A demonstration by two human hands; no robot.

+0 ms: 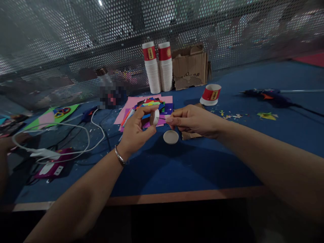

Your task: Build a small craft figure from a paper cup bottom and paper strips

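Observation:
Between the thumb and fingers of my left hand (138, 128) is a small round white disc (156, 117), held on edge above the table. My right hand (193, 120) pinches a thin dark stick (162, 118) that points left at the disc's face. Below the gap between the hands, a flat round beige disc (170, 137) lies on the blue table. A piece of brown cardboard (191, 135) lies partly under my right hand. Behind my left hand are coloured paper scraps (152, 103) on pink and purple sheets (130, 104).
Two tall paper cup stacks (154, 74) and a cardboard box (191, 69) stand at the back. A cut red cup (211, 94) and a glue gun (268, 96) are right. White cable (97, 118) and a purple power strip (54, 165) lie left; another person's arm (6, 152) shows there.

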